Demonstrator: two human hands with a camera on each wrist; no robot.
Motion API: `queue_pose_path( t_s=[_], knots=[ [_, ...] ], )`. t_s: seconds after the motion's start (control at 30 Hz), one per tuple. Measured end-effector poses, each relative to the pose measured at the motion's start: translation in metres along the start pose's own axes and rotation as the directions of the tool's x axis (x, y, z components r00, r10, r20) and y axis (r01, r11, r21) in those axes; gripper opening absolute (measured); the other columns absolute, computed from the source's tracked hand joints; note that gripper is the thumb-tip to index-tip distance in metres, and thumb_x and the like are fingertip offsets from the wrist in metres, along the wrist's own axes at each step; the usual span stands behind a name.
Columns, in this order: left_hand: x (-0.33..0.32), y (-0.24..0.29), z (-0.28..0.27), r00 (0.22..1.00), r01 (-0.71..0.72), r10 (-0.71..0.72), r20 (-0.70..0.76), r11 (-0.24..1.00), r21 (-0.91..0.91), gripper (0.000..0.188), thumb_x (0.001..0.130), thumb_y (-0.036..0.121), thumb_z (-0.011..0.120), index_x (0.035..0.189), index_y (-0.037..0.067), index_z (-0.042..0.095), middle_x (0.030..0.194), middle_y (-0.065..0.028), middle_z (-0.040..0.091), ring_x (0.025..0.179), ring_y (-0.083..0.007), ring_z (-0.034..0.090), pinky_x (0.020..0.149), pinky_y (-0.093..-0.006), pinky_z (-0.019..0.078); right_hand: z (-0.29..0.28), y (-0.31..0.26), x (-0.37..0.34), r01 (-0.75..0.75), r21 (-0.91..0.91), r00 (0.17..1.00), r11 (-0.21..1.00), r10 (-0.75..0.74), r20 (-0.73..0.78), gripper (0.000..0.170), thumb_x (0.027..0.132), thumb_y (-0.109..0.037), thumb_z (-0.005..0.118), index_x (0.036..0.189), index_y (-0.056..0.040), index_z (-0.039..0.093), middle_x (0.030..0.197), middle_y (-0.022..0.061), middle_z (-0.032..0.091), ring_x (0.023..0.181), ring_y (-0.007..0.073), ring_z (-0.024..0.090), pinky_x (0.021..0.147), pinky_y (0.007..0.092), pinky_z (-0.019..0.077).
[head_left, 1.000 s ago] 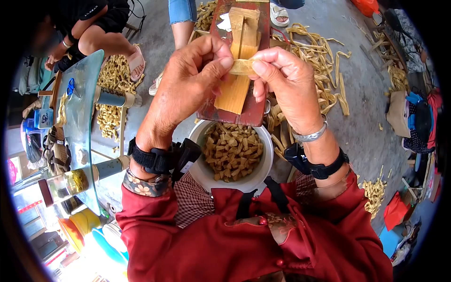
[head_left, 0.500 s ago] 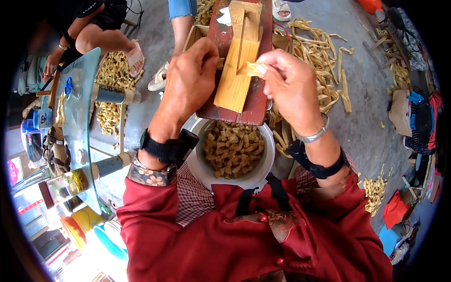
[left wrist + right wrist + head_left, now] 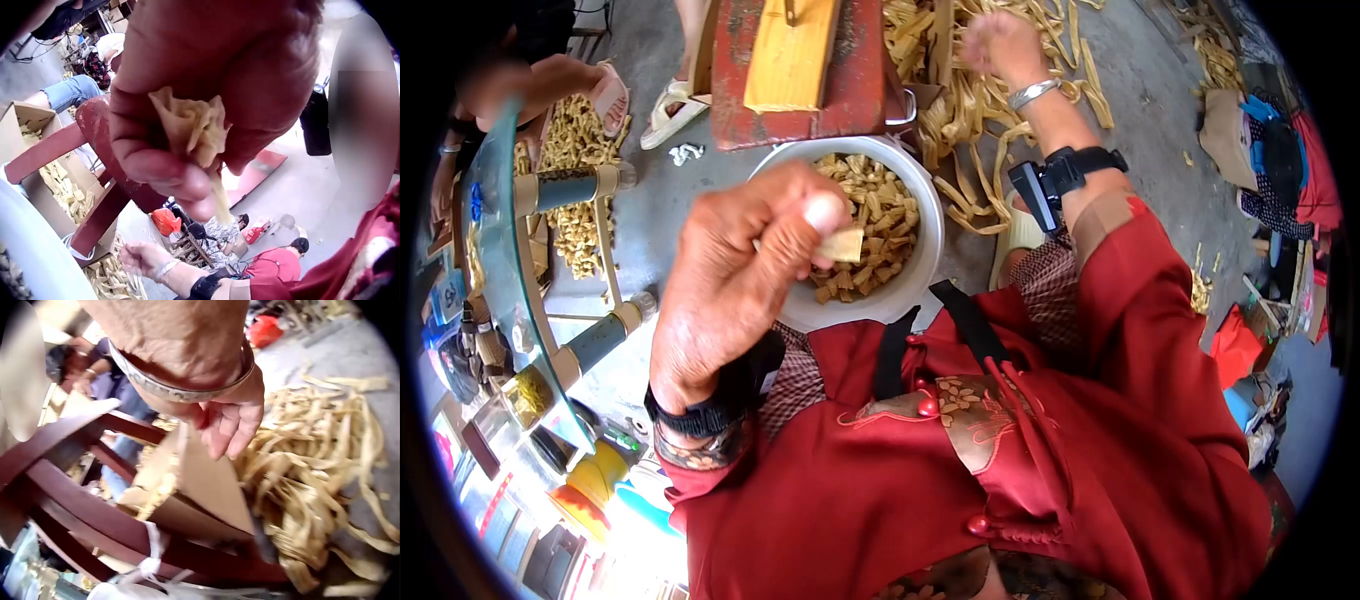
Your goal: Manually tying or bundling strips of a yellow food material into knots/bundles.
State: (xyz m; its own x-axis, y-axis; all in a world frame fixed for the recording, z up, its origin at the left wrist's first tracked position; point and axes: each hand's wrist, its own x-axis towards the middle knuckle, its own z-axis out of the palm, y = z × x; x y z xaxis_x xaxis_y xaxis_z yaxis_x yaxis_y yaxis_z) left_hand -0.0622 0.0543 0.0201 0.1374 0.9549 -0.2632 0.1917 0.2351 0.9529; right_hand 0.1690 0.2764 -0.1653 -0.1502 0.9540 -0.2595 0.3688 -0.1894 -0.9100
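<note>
My left hand [image 3: 735, 270] is raised over the near left side of a white basin [image 3: 926, 215], pinching a short pale-yellow strip [image 3: 843, 246] between thumb and fingers. In the left wrist view this strip [image 3: 194, 128] has a crumpled, fanned end and a narrow tail below. Many small folded pieces [image 3: 875, 215] of similar stuff fill the basin. Out to the far right, my right hand [image 3: 1005, 48] reaches over a heap of long flat strips [image 3: 980, 120] on the floor. Its fingers [image 3: 232, 428] hang loosely extended in the right wrist view, with nothing seen in them.
A red bench [image 3: 855, 95] stands beyond the basin, with a slotted wooden block [image 3: 792, 65] on it. Next to it is a cardboard box [image 3: 215, 481]. A glass-topped table [image 3: 525, 250] lies to the left, near another person's legs and more pieces on the floor.
Both hands were together over the block, handling the strip. They parted: the left came back over the basin with a piece, while the right swung out to the heap. The head view shifted.
</note>
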Motion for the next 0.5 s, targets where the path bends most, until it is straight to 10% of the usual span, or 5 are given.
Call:
queue_pose_path(
  t_s=[0.13,0.27,0.33,0.43,0.5],
  knots=[
    [-0.006,-0.01,0.008,0.997,0.023,-0.046,0.069,0.953,0.304,0.022,0.091,0.015,0.057,0.083,-0.005,0.056,0.067,-0.0126,0.053,0.058,-0.0206,0.052,0.056,-0.0304,0.0422,-0.011,0.121,-0.012,-0.268,-0.27,0.936,0.925,0.317,0.156,0.021,0.088,-0.008,0.048,0.081,-0.0065,0.067,0.081,0.0119,0.068,0.084,0.0178,0.066,0.071,0.0276,0.0533],
    [-0.011,-0.016,0.018,1.0,0.004,-0.016,0.017,0.846,0.533,0.021,0.089,0.014,0.059,0.099,-0.004,0.059,0.086,-0.0183,0.061,0.076,-0.0287,0.06,0.069,-0.0333,0.0466,0.007,0.222,-0.044,0.241,-0.627,0.931,0.741,0.007,0.366,0.032,0.085,-0.005,0.049,0.114,-0.0151,0.059,0.095,0.0152,0.066,0.088,0.0276,0.065,0.077,0.0321,0.0521],
    [-0.012,-0.021,0.021,1.0,-0.013,0.022,-0.007,0.773,0.634,0.026,0.088,0.013,0.059,0.107,-0.003,0.058,0.092,-0.0199,0.062,0.082,-0.0314,0.061,0.073,-0.036,0.0472,0.017,0.189,-0.085,0.305,-0.842,0.876,0.445,0.216,0.432,0.047,0.084,-0.006,0.051,0.129,-0.0201,0.049,0.103,0.0157,0.064,0.094,0.0314,0.063,0.08,0.0359,0.0516],
    [-0.008,-0.031,0.027,0.995,-0.059,0.1,-0.012,0.67,0.74,0.03,0.085,0.012,0.06,0.111,-0.002,0.054,0.087,-0.0221,0.059,0.078,-0.0379,0.058,0.069,-0.0425,0.0458,0.028,0.2,-0.098,0.365,-0.862,0.855,0.353,0.24,0.46,0.055,0.086,-0.011,0.051,0.137,-0.0218,0.036,0.11,0.0132,0.06,0.1,0.0324,0.06,0.083,0.0403,0.0502],
    [-0.01,-0.031,0.032,0.998,-0.003,0.047,-0.038,0.663,0.749,0.034,0.084,0.012,0.061,0.114,-0.001,0.053,0.089,-0.0219,0.059,0.08,-0.0374,0.058,0.07,-0.0426,0.0458,0.031,0.207,-0.098,0.382,-0.866,0.848,0.324,0.248,0.467,0.037,0.087,-0.013,0.049,0.124,-0.015,0.05,0.111,0.0121,0.059,0.103,0.0316,0.058,0.083,0.0396,0.0496]
  ],
)
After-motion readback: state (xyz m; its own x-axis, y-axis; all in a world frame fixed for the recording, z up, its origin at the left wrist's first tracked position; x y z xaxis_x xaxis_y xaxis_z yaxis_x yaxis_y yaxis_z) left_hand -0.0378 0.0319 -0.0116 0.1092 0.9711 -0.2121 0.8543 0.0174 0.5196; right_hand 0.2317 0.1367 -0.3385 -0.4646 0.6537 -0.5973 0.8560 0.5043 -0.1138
